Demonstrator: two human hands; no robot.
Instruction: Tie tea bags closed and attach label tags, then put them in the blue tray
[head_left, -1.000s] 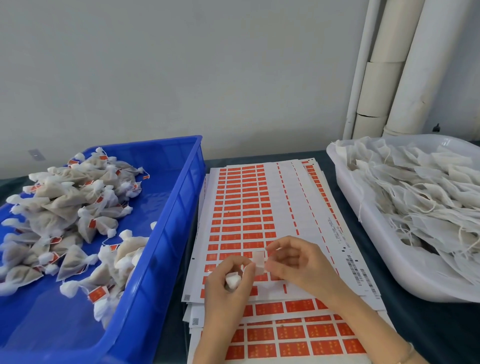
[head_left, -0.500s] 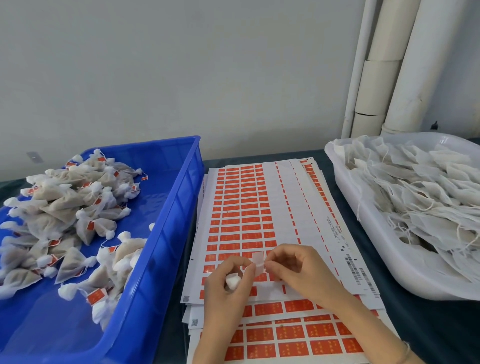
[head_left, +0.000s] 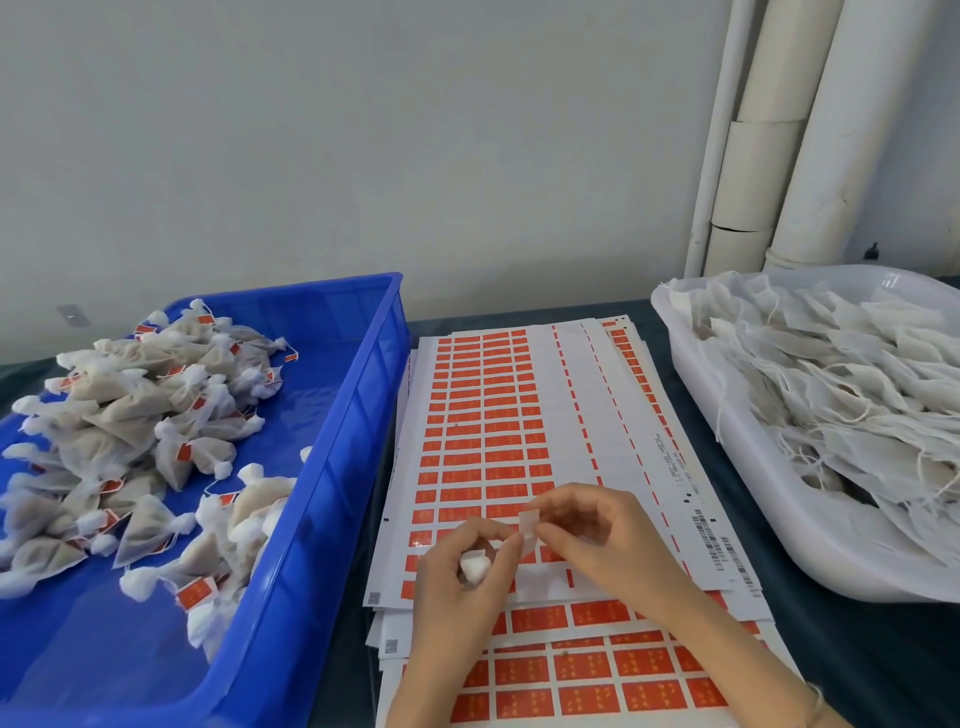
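My left hand (head_left: 462, 577) is closed around a white tea bag (head_left: 475, 566), whose gathered top pokes out between thumb and fingers. My right hand (head_left: 597, 535) pinches a small label tag (head_left: 529, 530), white side toward me, right beside the left fingertips. Both hands hover over stacked sheets of orange label stickers (head_left: 498, 441) in the middle of the table. The blue tray (head_left: 332, 467) stands at the left and holds several tied, tagged tea bags (head_left: 135, 415).
A white tub (head_left: 753, 493) at the right is heaped with untied tea bags (head_left: 841, 384) and loose strings. White pipes (head_left: 779, 130) run up the wall behind it. The table surface is dark.
The hands have stayed in almost the same place over the sticker sheets; the right fingers shifted slightly on the label tag next to the tea bag.
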